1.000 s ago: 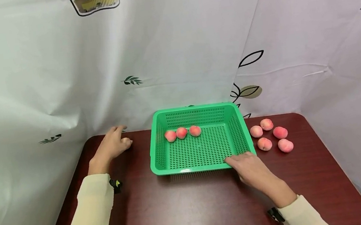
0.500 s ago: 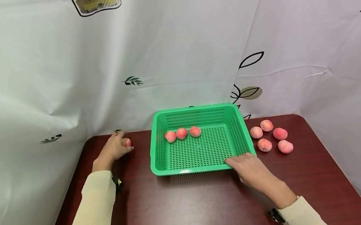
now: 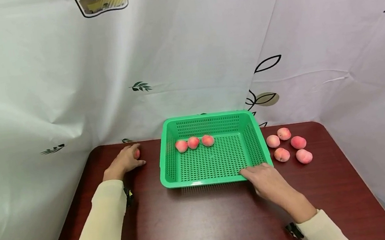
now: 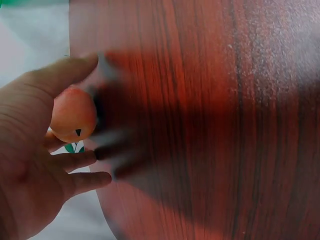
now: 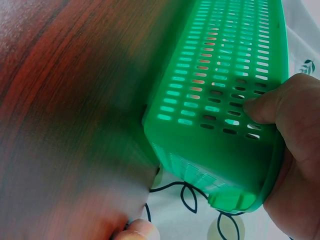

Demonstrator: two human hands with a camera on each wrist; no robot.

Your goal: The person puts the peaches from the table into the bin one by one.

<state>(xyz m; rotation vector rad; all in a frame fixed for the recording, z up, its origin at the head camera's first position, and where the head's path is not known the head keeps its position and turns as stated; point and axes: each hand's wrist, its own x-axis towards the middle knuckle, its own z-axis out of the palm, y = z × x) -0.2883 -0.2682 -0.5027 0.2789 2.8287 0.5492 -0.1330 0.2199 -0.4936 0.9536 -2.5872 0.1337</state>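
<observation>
Left hand [image 3: 123, 161] is at the table's far left corner region, set around a lone peach [image 4: 74, 114] near the far edge; thumb on one side, fingers [image 4: 90, 182] on the other. Fingers look wide and fairly straight, not wrapped round it; can't tell from either view whether the skin is touching all round. Right hand [image 3: 268, 183] grips the green basket [image 3: 200, 182] by the rim at its near right corner; basket sits mid-table toward the far edge, three peaches [image 3: 193, 142] in a row inside along its left half. Five more peaches [image 3: 298, 142] lie loose right of it, toward the table's [image 3: 199, 228] far right corner. For a good grasp, I'd bring thumb and fingers in evenly on the widest part, light pressure: it's round and would likely roll if one side hits first. Far edge and cloth [image 3: 176, 49] are right behind, so bias any push toward the near edge. Lift straight before going sideways, to clear the basket's left wall. Right hand should just brace the rim, no tilting, or the row inside may roll.
</observation>
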